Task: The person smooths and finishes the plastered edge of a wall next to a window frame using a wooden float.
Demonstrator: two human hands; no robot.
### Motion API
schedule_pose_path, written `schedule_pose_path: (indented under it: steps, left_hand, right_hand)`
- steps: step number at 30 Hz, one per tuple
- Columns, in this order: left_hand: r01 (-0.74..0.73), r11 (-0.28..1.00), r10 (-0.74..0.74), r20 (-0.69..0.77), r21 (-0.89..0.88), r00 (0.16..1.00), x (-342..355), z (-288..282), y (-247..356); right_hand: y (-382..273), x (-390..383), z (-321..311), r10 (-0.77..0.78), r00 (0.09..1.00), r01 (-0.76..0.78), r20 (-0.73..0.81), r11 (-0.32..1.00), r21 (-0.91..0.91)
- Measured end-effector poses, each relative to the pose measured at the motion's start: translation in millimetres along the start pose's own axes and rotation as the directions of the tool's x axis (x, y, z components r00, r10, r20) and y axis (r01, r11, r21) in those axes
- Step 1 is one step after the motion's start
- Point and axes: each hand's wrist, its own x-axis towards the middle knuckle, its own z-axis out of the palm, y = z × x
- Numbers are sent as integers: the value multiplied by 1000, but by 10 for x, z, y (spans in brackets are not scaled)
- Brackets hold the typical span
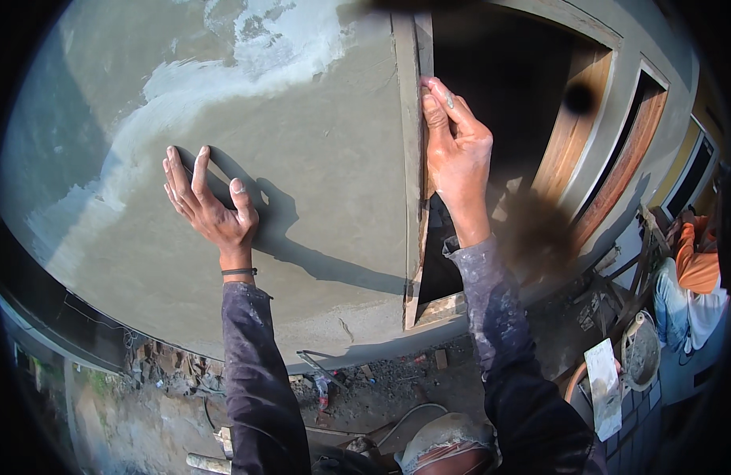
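My left hand (211, 202) is open, fingers spread, at the grey plastered wall (334, 158). It casts a long shadow on the plaster; whether the palm touches cannot be told. A dark band circles the wrist. On the right, my right hand (460, 150) is closed, thumb and fingers pinching the edge of a long, narrow wooden strip (413, 174). The strip runs upright along the wall's edge, beside a dark opening. Pale smears mark the fingers, and splashes spot both dark sleeves. A whitish band (199, 87) crosses the upper plaster.
Wooden frames (575, 119) line the openings at right. Below lies rubble (175, 368) along the wall's foot. A white board (603, 388) stands near a cement-crusted bucket (641, 352). Another person in orange and white (696, 265) is at far right. A grey-crusted rounded thing (448, 435) sits below.
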Motion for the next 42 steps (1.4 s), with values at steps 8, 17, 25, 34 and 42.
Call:
schedule_pose_path:
  steps: [8, 17, 25, 34, 42]
  left_hand:
    - [-25, 1000, 25, -12, -15, 1000, 0, 13, -6]
    - [-22, 1000, 22, -5, -1, 1000, 3, -3, 3]
    - [-19, 1000, 18, -24, -23, 1000, -3, 40, -12]
    - [-64, 998, 63, -29, -11, 998, 26, 22, 3]
    - [-59, 998, 59, -27, -25, 998, 16, 27, -22]
  right_hand:
    - [33, -53, -39, 40, 999, -40, 30, 999, -17]
    - [47, -183, -110, 79, 996, -77, 51, 996, -42]
    - [84, -358, -139, 112, 992, -110, 51, 992, -56]
    - [198, -658, -209, 179, 981, -175, 71, 983, -49]
    - [303, -966, -309, 249, 963, -242, 106, 967, -76]
